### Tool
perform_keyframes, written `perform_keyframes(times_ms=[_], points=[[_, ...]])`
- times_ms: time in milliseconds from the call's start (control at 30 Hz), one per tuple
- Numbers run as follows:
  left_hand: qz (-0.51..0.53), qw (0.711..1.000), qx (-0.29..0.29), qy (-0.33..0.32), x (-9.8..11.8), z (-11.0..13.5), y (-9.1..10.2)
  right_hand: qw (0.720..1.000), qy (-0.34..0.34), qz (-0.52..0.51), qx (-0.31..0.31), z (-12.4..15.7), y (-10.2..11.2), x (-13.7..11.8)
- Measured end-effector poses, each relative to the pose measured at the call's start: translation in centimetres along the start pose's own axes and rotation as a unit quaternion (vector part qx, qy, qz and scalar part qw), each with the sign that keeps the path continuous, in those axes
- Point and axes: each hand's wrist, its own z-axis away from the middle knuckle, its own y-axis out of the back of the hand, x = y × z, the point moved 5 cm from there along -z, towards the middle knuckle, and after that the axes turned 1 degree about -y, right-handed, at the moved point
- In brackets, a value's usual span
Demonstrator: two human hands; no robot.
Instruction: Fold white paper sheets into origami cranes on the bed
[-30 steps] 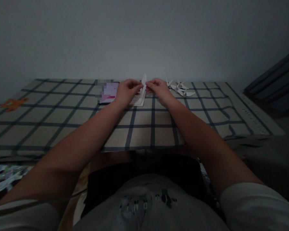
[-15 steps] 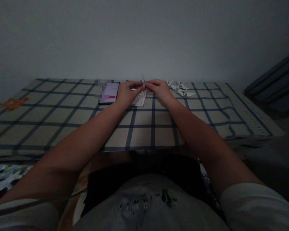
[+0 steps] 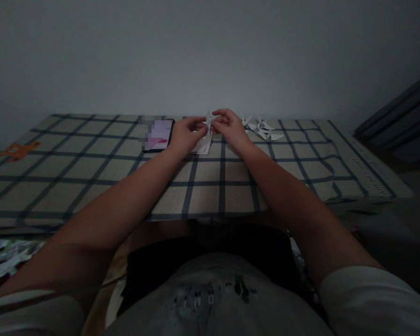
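Observation:
Between the fingertips of both hands is a small folded paper piece (image 3: 209, 119), pale and pointed at the top. My left hand (image 3: 185, 136) pinches its left side between thumb and fingers. From the right, my right hand (image 3: 233, 130) grips it with the thumb and a bent finger, while the index finger is lifted and curved above. Beneath the left fingers lie printed paper sheets (image 3: 202, 147), partly covered by that hand. Several folded paper figures (image 3: 266, 127), which look like origami cranes, rest just beyond my right hand.
A phone (image 3: 159, 135) with a lit screen lies left of my left hand. An orange object (image 3: 20, 150) sits at the table's far left. The checked tablecloth (image 3: 206, 196) reaches back to a plain wall (image 3: 203, 56).
My right index finger has lifted and opened away from the thumb. The folded paper piece has turned and shows a broader face. My left hand has barely moved.

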Motion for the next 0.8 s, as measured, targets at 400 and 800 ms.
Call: perform_keyframes(times_ms=[400, 800], points=[[0.089, 0.994, -0.001, 0.065, -0.5, 0.0, -0.2, 1.000, 0.002, -0.027, -0.002, -0.3, 0.3, 0.4], [0.192, 0.970, -0.051, 0.141, -0.9, -0.4, -0.2, 0.999, -0.011, -0.013, -0.047, 0.2, 0.1, -0.5]])
